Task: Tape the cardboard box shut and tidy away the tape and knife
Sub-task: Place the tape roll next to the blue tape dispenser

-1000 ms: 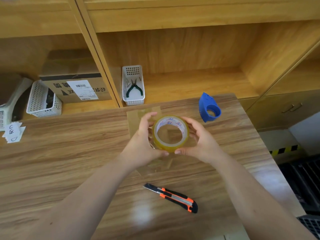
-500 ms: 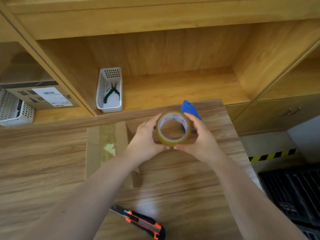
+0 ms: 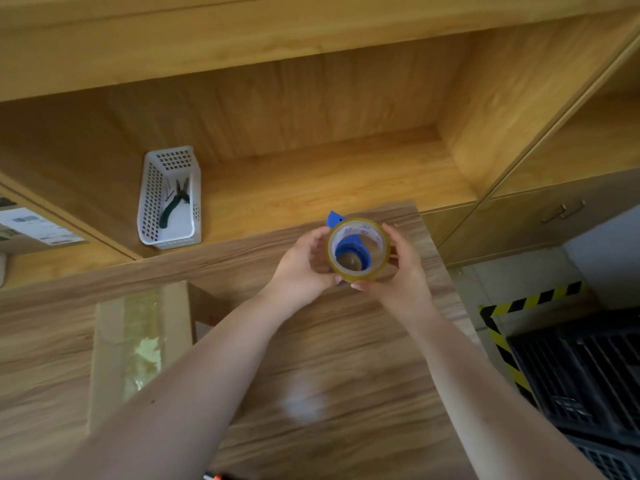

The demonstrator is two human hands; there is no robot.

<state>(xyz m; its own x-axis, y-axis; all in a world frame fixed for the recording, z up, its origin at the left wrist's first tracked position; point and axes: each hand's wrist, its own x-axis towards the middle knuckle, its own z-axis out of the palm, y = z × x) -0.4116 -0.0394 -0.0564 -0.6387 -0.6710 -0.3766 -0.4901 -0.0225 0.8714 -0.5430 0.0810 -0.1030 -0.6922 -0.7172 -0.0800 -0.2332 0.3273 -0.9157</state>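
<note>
On the wooden table (image 3: 346, 358), which is filling most of the view below the open shelf (image 3: 311, 181), the cardboard box (image 3: 114, 341) is lying at the left with clear tape already running along its top seam, so the sealing seems to be finished. Both forearms are reaching forward past it. The left hand (image 3: 301, 268) and the right hand (image 3: 398, 275) are clamping the tape roll (image 3: 358, 249) between them from both sides, fingers curled around its rim, near the far right part of the table. Through the hole of the roll a blue tape dispenser (image 3: 351, 249) is showing, so I think the roll is being fitted onto it. The knife (image 3: 216, 476) is only peeking in as an orange tip at the bottom edge; it is not yet tidied. A white basket (image 3: 152, 202) with pliers (image 3: 175, 202) is standing on the shelf.
</note>
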